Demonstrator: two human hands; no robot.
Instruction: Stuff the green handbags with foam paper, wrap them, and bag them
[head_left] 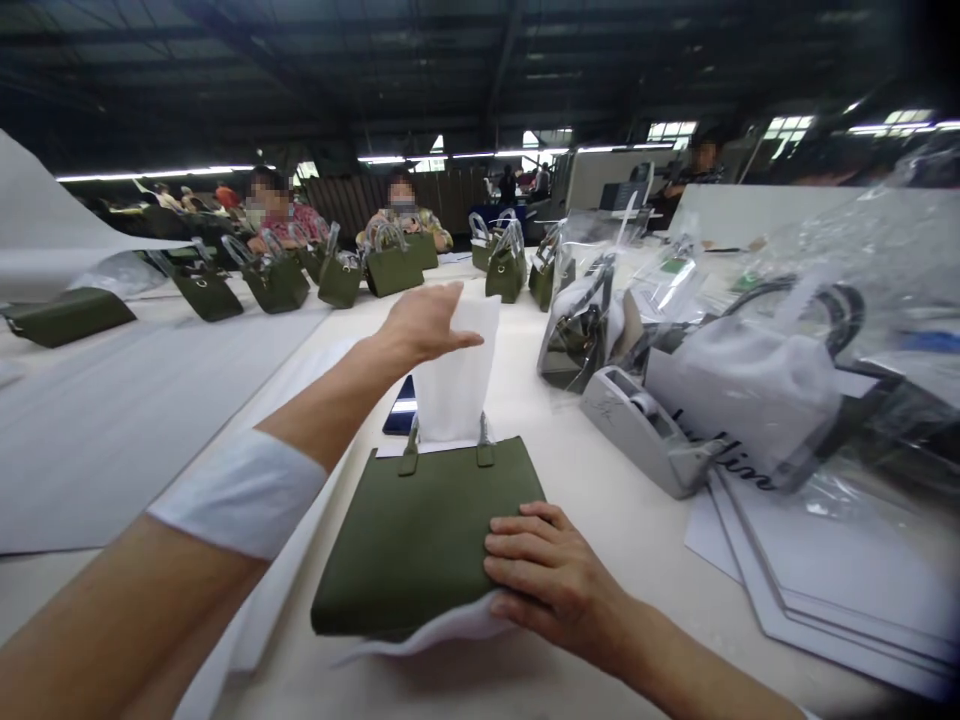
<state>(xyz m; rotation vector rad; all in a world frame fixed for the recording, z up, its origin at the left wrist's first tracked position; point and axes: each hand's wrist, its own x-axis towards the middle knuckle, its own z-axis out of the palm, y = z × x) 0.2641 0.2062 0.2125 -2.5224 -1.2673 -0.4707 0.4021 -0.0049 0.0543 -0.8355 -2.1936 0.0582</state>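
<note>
A dark green handbag (427,540) lies on the table in front of me, with its handles pointing away. My right hand (562,585) rests on the bag's right side, fingers laid flat across the leather. Between the handles a white, thin wrapping sheet (454,400) stretches up and away from me. At the top of that sheet is my left hand (424,325), its thumb held apart from the fingers; I cannot tell whether it grips the sheet. A soft white sheet (442,632) pokes out from under the bag's near edge. Beside the handles, a dark phone-like object (401,405) is partly covered.
Right of the bag stands a grey tape dispenser (652,430), with plastic-wrapped bags (757,380) behind it and white boards (840,580) stacked nearer. Several green handbags (394,268) line the far side. Large white sheets (150,430) cover the left. People sit beyond the table.
</note>
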